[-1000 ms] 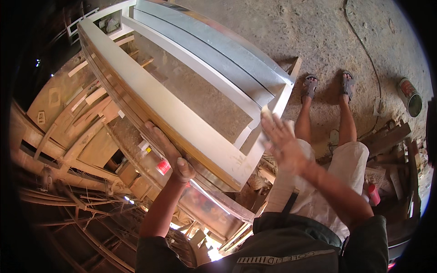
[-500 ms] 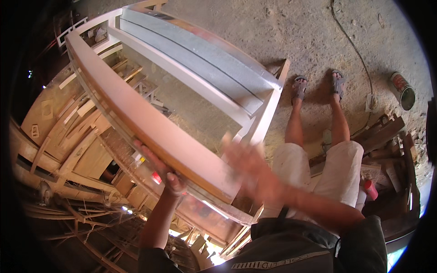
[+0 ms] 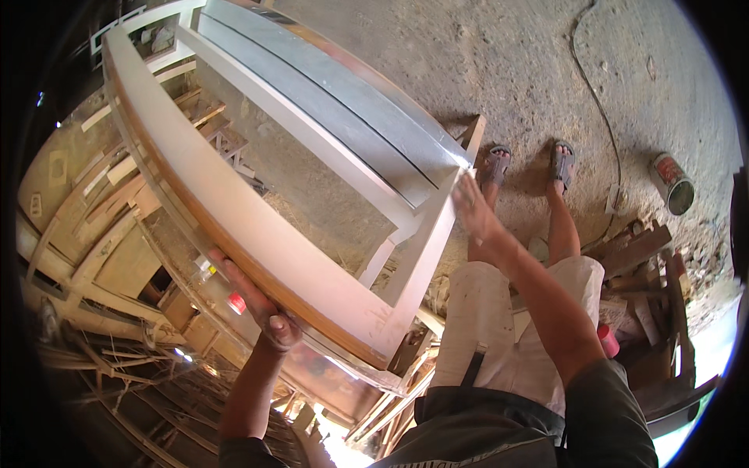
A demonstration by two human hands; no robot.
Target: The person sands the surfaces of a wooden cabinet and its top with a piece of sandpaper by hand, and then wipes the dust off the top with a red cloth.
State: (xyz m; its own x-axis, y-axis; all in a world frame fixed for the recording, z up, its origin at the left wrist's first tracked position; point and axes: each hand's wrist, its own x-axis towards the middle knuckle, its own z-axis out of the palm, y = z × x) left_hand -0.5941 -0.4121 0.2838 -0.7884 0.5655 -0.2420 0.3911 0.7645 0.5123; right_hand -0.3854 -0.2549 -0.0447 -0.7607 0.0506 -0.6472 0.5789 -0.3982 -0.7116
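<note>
A long white-painted wooden furniture frame point(image 3: 234, 210) stretches from the far left to just in front of me. Brown bare wood runs along its near outer edge point(image 3: 211, 228), and grey plank-like panels point(image 3: 320, 93) line its far side. Against that brown edge my left hand point(image 3: 261, 304) lies with fingers stretched along it and the thumb apart. My right hand point(image 3: 477, 210) rests at the far end of the short right-hand rail point(image 3: 425, 242), near the corner by the panels; its fingers are extended and hold nothing visible. The right palm is turned away.
Behind the frame's left side lie many wooden pieces point(image 3: 94, 218) and a red-capped container point(image 3: 236, 303). At the right, a metal can point(image 3: 672, 184) lies tipped on the dusty floor, with a cable point(image 3: 597, 86) nearby. Scrap wood point(image 3: 636, 257) and a red cup-like object point(image 3: 608, 341) sit beside my legs.
My right hand has moved away from the frame's near corner, up and right along the short rail to its far end. The left hand stays on the brown edge; the whole view has shifted slightly.
</note>
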